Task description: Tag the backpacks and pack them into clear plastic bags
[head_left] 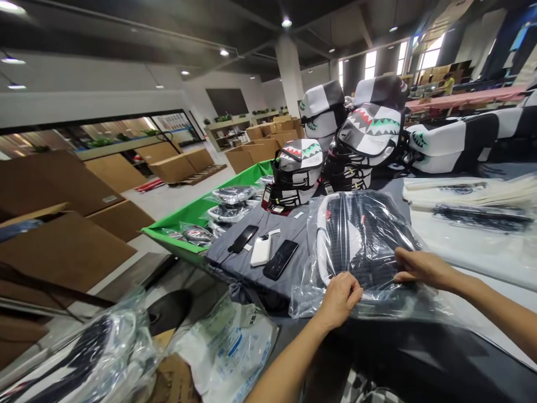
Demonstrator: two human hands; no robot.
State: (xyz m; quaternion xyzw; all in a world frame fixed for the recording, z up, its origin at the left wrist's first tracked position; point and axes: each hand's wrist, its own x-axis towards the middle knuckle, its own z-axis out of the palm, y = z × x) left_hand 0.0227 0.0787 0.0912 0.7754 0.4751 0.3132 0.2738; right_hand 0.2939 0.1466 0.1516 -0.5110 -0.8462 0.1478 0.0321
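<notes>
A black and white backpack (377,221) lies inside a clear plastic bag (308,280) at the front of the grey-covered table. My left hand (342,296) is closed, pinching the near edge of the plastic at the lower left. On the right side, my right hand (419,268) has thumb and fingers closed on the same plastic, above the dark fabric. Left of the wrapped backpack lie a black phone (281,259), a white power bank (261,250) and another dark phone (243,239).
Stacked bags with shark-teeth prints (371,131) stand behind. A green bin (168,229) at the left holds several wrapped bags. White plastic sleeves (470,193) lie at right. Cardboard boxes (62,184) stand on the floor; wrapped goods (96,358) sit lower left. A person (448,85) is far off.
</notes>
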